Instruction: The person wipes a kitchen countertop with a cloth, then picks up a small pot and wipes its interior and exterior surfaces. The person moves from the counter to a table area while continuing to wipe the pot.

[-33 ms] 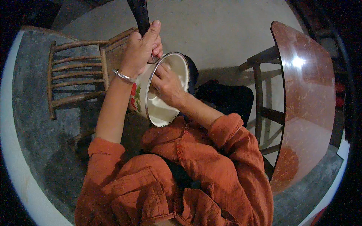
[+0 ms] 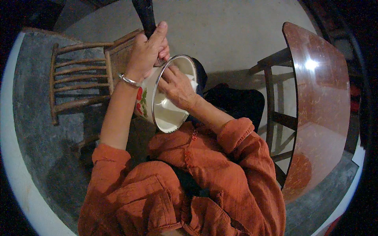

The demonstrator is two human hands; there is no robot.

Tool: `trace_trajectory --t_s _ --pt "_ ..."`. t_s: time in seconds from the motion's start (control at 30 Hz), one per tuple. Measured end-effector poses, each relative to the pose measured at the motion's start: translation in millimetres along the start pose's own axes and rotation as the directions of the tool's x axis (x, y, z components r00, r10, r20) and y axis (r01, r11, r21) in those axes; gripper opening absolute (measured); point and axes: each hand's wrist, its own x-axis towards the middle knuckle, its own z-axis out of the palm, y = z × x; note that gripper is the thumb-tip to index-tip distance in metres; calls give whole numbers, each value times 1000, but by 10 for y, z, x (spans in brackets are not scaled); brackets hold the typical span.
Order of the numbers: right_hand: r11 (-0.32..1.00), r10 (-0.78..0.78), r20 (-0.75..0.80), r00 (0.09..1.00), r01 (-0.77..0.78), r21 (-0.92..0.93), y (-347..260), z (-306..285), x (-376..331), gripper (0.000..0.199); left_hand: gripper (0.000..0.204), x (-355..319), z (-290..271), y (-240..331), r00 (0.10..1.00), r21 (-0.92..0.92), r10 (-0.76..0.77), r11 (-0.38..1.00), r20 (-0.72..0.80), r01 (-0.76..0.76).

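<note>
A cream enamel pan (image 2: 167, 118) with red flowers and green leaves on its outside tilts on its side above my lap, its dark-rimmed mouth facing right. My left hand (image 2: 151, 53), a silver bangle at its wrist, is closed round the long black handle (image 2: 144, 15), with the thumb lying along it. Inside the pan is my right hand (image 2: 177, 88), its fingers bent against the inner wall and their tips out of sight. Beside its knuckles shows a small bright white patch (image 2: 193, 82), too unclear to name.
A wooden chair (image 2: 80, 76) with a slatted back stands at the left. To the right is a glossy brown table (image 2: 319, 118) on dark wooden legs. Grey floor (image 2: 228, 31) spreads beyond the pan.
My right hand has shifted slightly inside the pan, a little lower and to the right. The white patch beside it now shows. My left hand and the pan hold almost still.
</note>
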Motion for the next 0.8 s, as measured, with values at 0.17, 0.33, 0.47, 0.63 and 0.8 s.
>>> trace_trajectory --t_s 0.17,0.33,0.47,0.63,0.8 --pt "986 166 294 941 -153 -67 -5 45 -373 19 41 15 -23 -34 1000 -37 -25 999 -14 24" --pt "488 145 475 868 -480 729 -352 -100 -230 19 42 5 26 -24 999 -33 -29 999 -17 29" --pt "262 565 270 780 -479 838 -346 -100 70 17 43 14 92 12 1000 23 17 1000 20 -17" --pt "985 77 92 993 -61 -163 114 3 -136 32 43 21 137 -41 1000 35 14 999 8 -14" --pt "934 197 579 791 -330 134 -235 -140 -283 31 42 2 123 7 1000 19 1 1000 1 -1"
